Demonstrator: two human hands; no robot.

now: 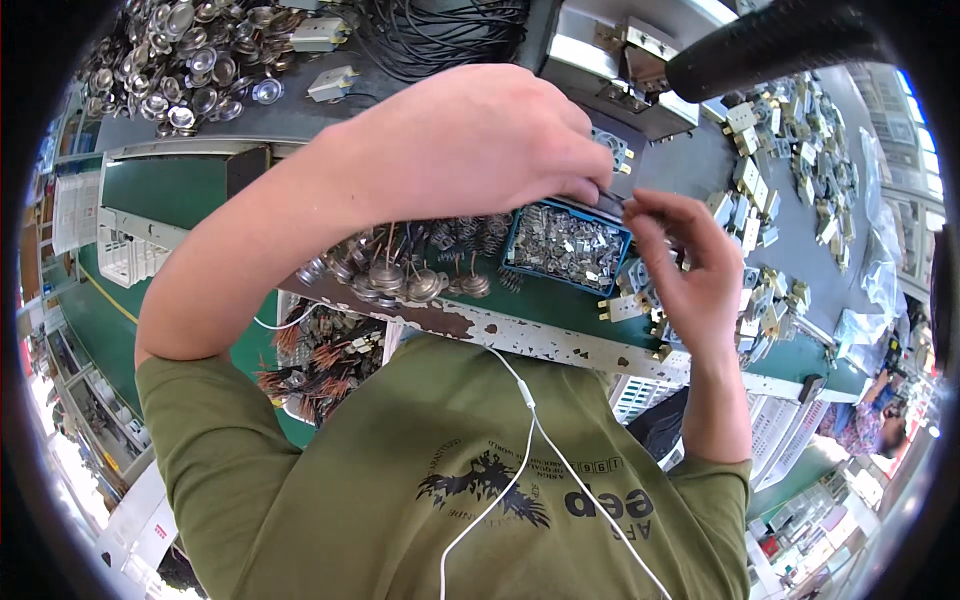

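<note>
My left hand [490, 140] reaches across the bench from the left, its fingers bent and pinched together. They meet at a thin dark piece [610, 197], too small to name. My right hand [695, 262] comes up from the right, thumb and forefinger closed at that piece's other side; what lies between them is hard to make out. Just below both hands sits a blue tray [552, 280] full of small shiny metal pieces. A white block with brass-coloured terminals [625, 308] lies by my right wrist.
Round metal cups [190, 75] are heaped at the far left, beside black cables [440, 40]. A metal fixture [620, 65] with a thick black bar [780, 48] stands at the back. Several blocks [755, 190] cover the right. Metal discs [388, 275] and springs lie near the bench edge [520, 336].
</note>
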